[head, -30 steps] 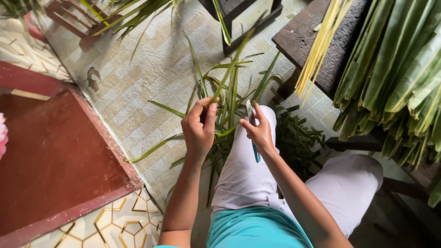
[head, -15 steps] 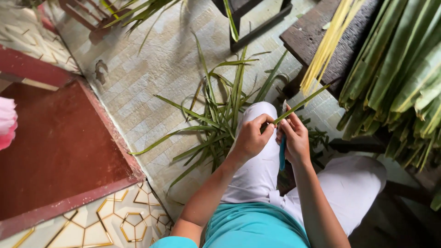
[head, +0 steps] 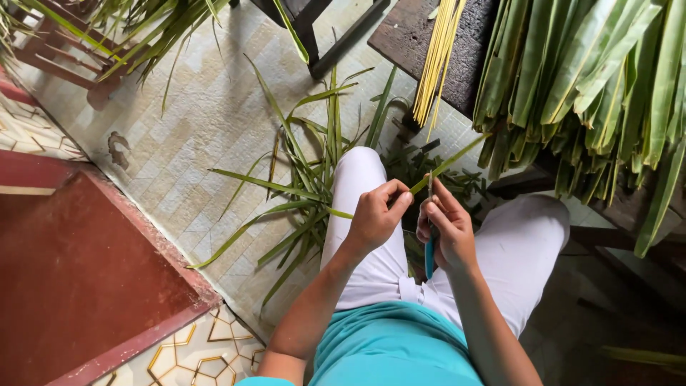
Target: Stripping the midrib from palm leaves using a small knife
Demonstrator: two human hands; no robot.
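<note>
Pinching near the base end, a green leaf strip [head: 446,163] is held taut above the lap by left hand [head: 375,214] & right hand [head: 446,229], w/ blue-handled knife [head: 429,257] gripped; blade should be kept angled away from fingers.

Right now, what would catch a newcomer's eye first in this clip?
Centre frame, the left hand and right hand pinch a thin green leaf strip over white-trousered knees; the right also grips a blue-handled tool. A big bundle of green leaves fills the upper right; loose leaves litter the floor.
</note>
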